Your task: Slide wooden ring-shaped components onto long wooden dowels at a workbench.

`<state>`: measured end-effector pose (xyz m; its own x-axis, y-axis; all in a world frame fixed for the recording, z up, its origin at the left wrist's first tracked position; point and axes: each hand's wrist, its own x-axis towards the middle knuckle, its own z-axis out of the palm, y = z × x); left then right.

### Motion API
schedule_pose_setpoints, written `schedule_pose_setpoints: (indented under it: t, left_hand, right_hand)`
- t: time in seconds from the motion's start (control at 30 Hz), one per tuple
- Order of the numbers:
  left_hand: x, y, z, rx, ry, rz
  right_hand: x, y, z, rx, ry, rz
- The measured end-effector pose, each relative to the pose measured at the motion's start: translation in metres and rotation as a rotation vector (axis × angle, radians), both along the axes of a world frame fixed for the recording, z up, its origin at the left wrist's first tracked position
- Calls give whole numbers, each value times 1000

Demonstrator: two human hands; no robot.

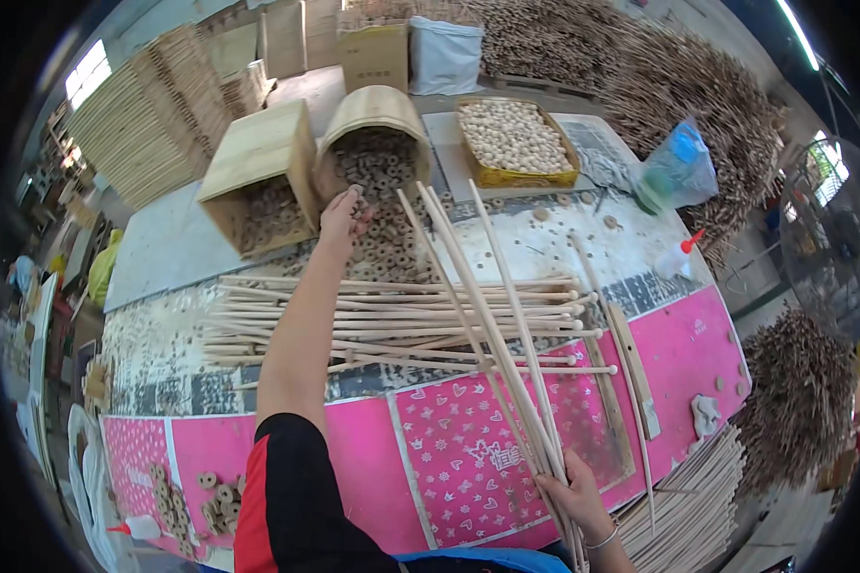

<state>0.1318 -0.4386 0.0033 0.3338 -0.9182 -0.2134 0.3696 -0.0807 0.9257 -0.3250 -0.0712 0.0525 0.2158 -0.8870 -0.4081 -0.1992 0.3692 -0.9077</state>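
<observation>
Several long, pale wooden sticks (508, 355) are gripped near their lower ends by my right hand (575, 492). They fan out a little and slant up and left over the table. My left arm stretches far forward, and my left hand (336, 218) is at the loose wooden rings (384, 241) spilling from a tipped round wooden tub (375, 107). Its fingers are curled together among the rings; what they hold is too small to make out. Between my arms and the tub lies a row of wooden sticks with round knobs (430, 323) at their right ends.
A square wooden box (258, 181) of rings lies left of the tub. A yellow crate (521, 179) holds pale wooden balls. Glue bottles (676, 258), a bagged container (677, 170), wooden strips (633, 372) and more rings (222, 497) are around the pink-covered table (363, 463). Stick bundles stand at right.
</observation>
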Motion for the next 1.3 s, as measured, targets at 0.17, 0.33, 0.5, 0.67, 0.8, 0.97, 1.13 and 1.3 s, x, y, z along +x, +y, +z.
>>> schedule_pose_setpoints:
  t: [0.17, 0.33, 0.5, 0.67, 0.8, 0.97, 1.13, 1.3]
  left_hand:
    - [0, 43, 26, 14, -6, 2]
    - [3, 86, 48, -164, -40, -242]
    - [-8, 149, 78, -111, 1, -89]
    - [14, 192, 81, -194, -75, -62]
    - [9, 224, 91, -177, -230, 14]
    - [14, 250, 90, -250, -399, 151]
    - [16, 262, 92, -286, -510, 264]
    - [15, 272, 95, -228, -629, 344]
  right_hand:
    - [4, 3, 0, 99, -100, -12]
    - [3, 11, 5, -5, -48, 100]
    - [17, 12, 11, 61, -131, 107]
    - [21, 33, 12, -72, -20, 146]
    - [15, 49, 1, -325, 266, 160]
    - [21, 59, 14, -543, 459, 222]
    - [20, 65, 4, -643, 580, 199]
    - [23, 71, 9, -666, 607, 220]
